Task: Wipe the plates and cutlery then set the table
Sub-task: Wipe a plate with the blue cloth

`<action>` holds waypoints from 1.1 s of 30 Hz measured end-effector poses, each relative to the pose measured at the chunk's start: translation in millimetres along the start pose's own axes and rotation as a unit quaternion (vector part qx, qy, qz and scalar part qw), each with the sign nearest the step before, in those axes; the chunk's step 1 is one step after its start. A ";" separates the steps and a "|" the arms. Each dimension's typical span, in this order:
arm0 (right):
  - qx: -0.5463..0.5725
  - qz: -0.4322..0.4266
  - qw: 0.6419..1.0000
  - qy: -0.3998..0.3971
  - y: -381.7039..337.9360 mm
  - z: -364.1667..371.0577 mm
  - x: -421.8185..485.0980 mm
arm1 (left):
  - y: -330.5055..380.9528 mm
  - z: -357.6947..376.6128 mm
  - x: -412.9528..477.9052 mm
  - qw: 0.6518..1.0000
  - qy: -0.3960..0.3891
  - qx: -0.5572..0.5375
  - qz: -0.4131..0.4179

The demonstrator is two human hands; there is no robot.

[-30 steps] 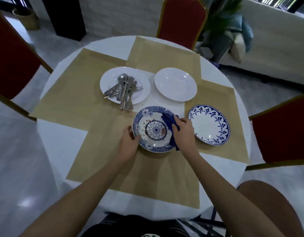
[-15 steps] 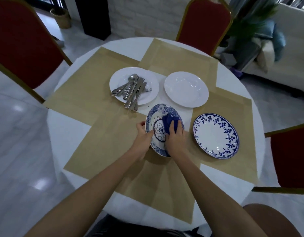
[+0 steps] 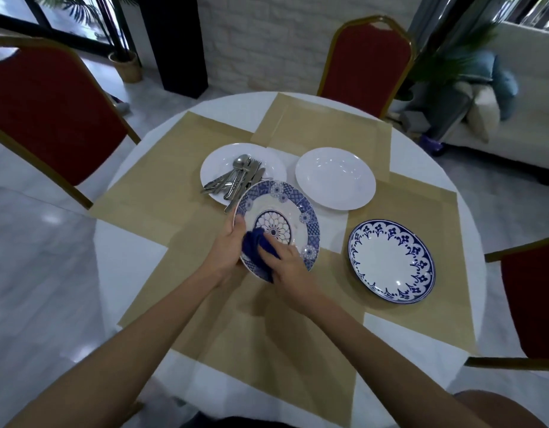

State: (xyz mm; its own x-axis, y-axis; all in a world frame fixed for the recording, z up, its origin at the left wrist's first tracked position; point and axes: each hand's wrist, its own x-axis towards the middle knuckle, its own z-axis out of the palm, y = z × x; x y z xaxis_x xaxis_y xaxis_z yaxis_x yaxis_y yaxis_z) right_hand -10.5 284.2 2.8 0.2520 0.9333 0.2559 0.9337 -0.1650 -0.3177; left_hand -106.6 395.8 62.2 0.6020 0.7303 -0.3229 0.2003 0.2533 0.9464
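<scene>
A blue patterned plate (image 3: 285,211) is held tilted above the table, its face turned toward me. My left hand (image 3: 228,247) grips its left rim. My right hand (image 3: 285,262) presses a dark blue cloth (image 3: 254,244) against the plate's lower part. Behind it a white plate (image 3: 219,163) carries a pile of cutlery (image 3: 236,180). An empty white plate (image 3: 335,177) lies to the right of that. A blue-rimmed white plate (image 3: 390,261) lies flat at the right.
The round white table (image 3: 128,273) is covered with tan placemats (image 3: 180,156). Red chairs stand at the left (image 3: 47,109), the far side (image 3: 364,63) and the right (image 3: 532,304). A sofa with cushions (image 3: 495,97) is at the far right.
The patterned plate has been lifted off the mat and tilted up toward me. My right hand has moved the cloth from the plate's right side down to its lower left.
</scene>
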 end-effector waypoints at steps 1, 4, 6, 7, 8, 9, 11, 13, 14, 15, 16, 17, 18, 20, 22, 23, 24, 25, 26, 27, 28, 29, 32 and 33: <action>-0.036 -0.025 0.999 -0.003 7.4 -7.7 -4.9 | 4.0 -7.7 2.5 1.000 0.007 -0.001 0.001; -0.119 0.020 0.992 -0.018 34.5 -40.9 0.5 | 13.8 -21.3 1.7 1.000 0.010 -0.018 0.021; -0.136 0.102 0.985 -0.004 37.2 -57.6 25.5 | 20.9 -17.7 -2.6 0.999 -0.016 -0.038 0.019; -0.139 0.129 0.982 0.012 30.8 -62.7 38.6 | 24.3 -13.2 -4.6 0.998 -0.031 -0.048 0.016; -0.139 0.134 0.981 0.026 22.3 -66.4 50.2 | 30.5 -8.0 -7.1 0.997 -0.045 -0.061 0.016; -0.132 0.124 0.983 0.039 11.7 -68.5 59.1 | 36.5 -4.1 -8.4 0.996 -0.054 -0.071 0.016; -0.105 0.061 0.990 0.068 -6.9 -69.6 65.8 | 50.0 -1.8 -7.0 0.995 -0.052 -0.085 0.023; -0.088 -0.014 0.995 0.045 -19.6 -73.6 53.4 | 60.0 -7.9 -3.0 0.994 -0.034 -0.094 0.033; -0.087 -0.042 0.995 0.024 -20.9 -78.9 44.9 | 63.4 -12.1 -1.8 0.994 -0.026 -0.098 0.036; -0.088 -0.050 0.995 0.002 -16.6 -84.8 37.2 | 66.6 -15.6 -1.6 0.994 -0.023 -0.101 0.036; -0.094 -0.044 0.995 -0.004 -8.6 -91.7 32.4 | 68.7 -18.0 -2.5 0.994 -0.026 -0.101 0.037; -0.107 -0.027 0.994 0.012 3.1 -98.4 30.8 | 69.5 -18.9 -4.0 0.994 -0.032 -0.098 0.039; -0.124 0.004 0.992 0.032 15.2 -105.2 31.8 | 70.2 -18.1 -7.2 0.994 -0.042 -0.090 0.040; -0.156 0.094 0.981 0.064 30.4 -116.8 41.2 | 69.5 -11.6 -13.2 0.994 -0.073 -0.074 0.043; -0.157 0.132 0.976 0.077 22.8 -119.4 55.1 | 69.4 -1.3 -18.2 0.991 -0.098 -0.079 0.038; -0.138 0.124 0.980 0.075 12.4 -118.7 60.2 | 70.5 3.8 -20.1 0.990 -0.105 -0.090 0.033; -0.115 0.105 0.986 0.060 0.5 -117.1 63.2 | 71.7 7.5 -21.9 0.988 -0.110 -0.104 0.028; -0.103 0.076 0.991 0.040 -8.9 -115.7 61.8 | 72.5 10.4 -23.6 0.986 -0.113 -0.118 0.026; -0.106 0.053 0.993 0.025 -13.6 -115.4 59.0 | 72.5 11.6 -24.5 0.985 -0.114 -0.126 0.025; -0.117 0.053 0.992 0.018 -12.8 -117.0 56.6 | 72.8 11.2 -25.9 0.985 -0.115 -0.127 0.025; -0.132 0.081 0.988 0.026 -8.0 -120.2 55.4 | 73.4 11.3 -27.0 0.986 -0.116 -0.119 0.026; -0.142 0.130 0.980 0.045 -1.6 -122.6 55.7 | 74.1 11.5 -27.5 0.987 -0.120 -0.106 0.030; -0.117 0.223 0.966 0.065 -0.6 -126.2 54.8 | 74.9 12.6 -28.0 0.987 -0.134 -0.079 0.040; -0.104 0.198 0.973 0.049 -6.1 -125.5 54.5 | 75.1 12.6 -28.2 0.987 -0.137 -0.077 0.039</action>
State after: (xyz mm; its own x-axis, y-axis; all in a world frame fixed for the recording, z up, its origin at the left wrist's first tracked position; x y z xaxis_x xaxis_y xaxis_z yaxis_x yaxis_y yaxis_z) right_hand 29.4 296.1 133.3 0.6168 0.7499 0.2391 0.7867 -0.5768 -0.2202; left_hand -98.8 386.2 142.5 0.8021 0.5573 -0.2146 0.0375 0.3116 0.9495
